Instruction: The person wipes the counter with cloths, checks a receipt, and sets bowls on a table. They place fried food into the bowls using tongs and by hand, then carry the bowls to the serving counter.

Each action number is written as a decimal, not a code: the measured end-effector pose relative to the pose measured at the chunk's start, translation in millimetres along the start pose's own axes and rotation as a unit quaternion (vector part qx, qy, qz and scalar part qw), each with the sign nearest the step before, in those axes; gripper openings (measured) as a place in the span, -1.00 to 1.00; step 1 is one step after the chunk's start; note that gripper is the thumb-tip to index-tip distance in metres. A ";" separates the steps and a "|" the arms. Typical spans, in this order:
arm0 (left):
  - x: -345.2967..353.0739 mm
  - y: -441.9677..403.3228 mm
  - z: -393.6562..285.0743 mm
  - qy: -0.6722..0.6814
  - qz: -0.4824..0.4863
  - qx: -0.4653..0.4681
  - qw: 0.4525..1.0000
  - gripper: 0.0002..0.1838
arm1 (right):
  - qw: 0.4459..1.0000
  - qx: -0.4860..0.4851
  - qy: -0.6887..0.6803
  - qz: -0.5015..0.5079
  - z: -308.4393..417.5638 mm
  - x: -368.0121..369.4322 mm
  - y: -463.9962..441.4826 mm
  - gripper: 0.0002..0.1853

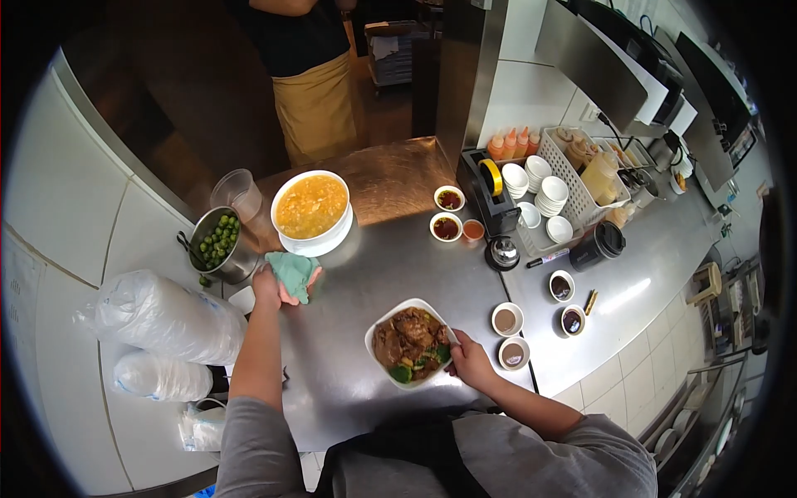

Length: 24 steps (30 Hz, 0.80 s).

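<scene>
My left hand is closed on a green cloth, with a pink cloth bunched under it. Just beyond stands a white bowl of yellow-orange soup on a white plate. With its fingers at the right rim, my right hand grips a squarish white bowl of brown meat and green vegetables. Whether this bowl rests on the steel counter or is lifted, I cannot tell.
A metal pot of small green citrus and wrapped plastic cups stand left. Sauce bowls, a black tumbler and a white basket are right. A person in a tan apron stands across the counter.
</scene>
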<state>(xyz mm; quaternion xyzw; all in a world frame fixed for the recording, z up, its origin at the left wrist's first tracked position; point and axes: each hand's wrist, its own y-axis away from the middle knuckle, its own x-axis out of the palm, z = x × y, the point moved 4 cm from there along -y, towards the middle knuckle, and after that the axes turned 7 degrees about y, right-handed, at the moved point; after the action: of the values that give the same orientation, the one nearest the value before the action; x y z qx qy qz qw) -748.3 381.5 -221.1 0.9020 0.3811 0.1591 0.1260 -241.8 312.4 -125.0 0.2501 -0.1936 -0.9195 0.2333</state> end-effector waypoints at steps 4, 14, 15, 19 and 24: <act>-15.6 60.5 -15.9 0.019 -0.095 0.032 0.995 -0.64 | 0.998 -0.027 -0.045 -0.037 -7.8 8.4 -25.1 -0.59; 6.8 254.3 -32.2 -0.405 0.093 0.356 0.837 -0.47 | 0.963 -0.036 -0.257 -0.078 43.8 18.6 -98.9 -0.57; 10.6 269.2 -22.2 -0.413 0.123 0.339 0.836 -0.42 | 0.949 0.014 -0.298 -0.100 47.1 17.6 -87.2 -0.56; 19.2 305.2 23.8 -0.348 0.104 0.303 0.881 -0.42 | 0.972 -0.217 0.060 0.068 18.7 66.5 -56.6 -0.50; 54.5 379.5 51.2 -0.332 0.230 0.271 0.874 -0.40 | 0.904 -0.366 0.215 0.042 18.8 106.7 30.7 -0.65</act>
<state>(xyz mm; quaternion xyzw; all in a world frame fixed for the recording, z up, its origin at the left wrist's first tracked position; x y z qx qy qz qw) -447.2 158.5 -125.4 0.9628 0.1266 -0.2346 -0.0443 -323.6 235.7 -134.8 0.3307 0.2011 -0.8388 0.3828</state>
